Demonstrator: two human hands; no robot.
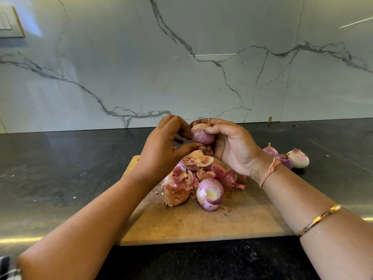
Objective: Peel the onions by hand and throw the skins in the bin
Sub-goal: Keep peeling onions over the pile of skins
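The pale wooden chopping board point(201, 225) carries a heap of pink papery skins point(199, 168). Above it, the right hand point(232, 150) curls round a small purple onion point(201, 135), stem end up under the thumb. The left hand point(163, 142) pinches the onion's left flank, so the skin probably strips downward.

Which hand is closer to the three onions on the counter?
Right. The right hand is left of the three onions; the left hand is farther left, past the held onion.
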